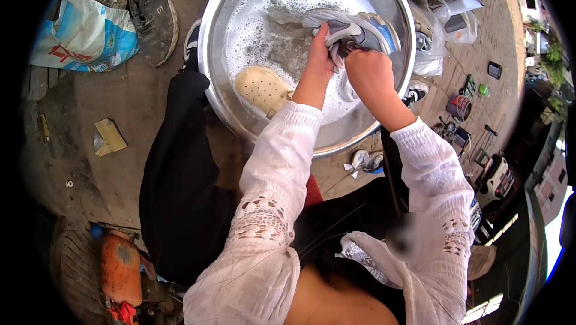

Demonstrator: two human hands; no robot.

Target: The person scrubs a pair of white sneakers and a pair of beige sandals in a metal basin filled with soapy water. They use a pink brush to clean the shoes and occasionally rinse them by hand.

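A grey-and-white sneaker [367,28] with a blue patch at its right end is held above the soapy water in a large metal basin [211,43]. My left hand [320,55] grips the sneaker's near side, with the thumb up along it. Closed in a fist against the sneaker's near edge is my right hand [370,72]; its fingertips are hidden. Below the hands, a pale curved piece [348,90] shows in the water, partly covered. A cream clog with holes [261,88] floats at the basin's near left, partly behind my left wrist.
Left of the basin lie a dark worn shoe [154,16], a blue-and-white bag [90,34] and a cardboard scrap [110,138]. Plastic bags [435,31] stand at the right, with shoes [367,160] near the basin's lower right. An orange container [121,270] sits lower left.
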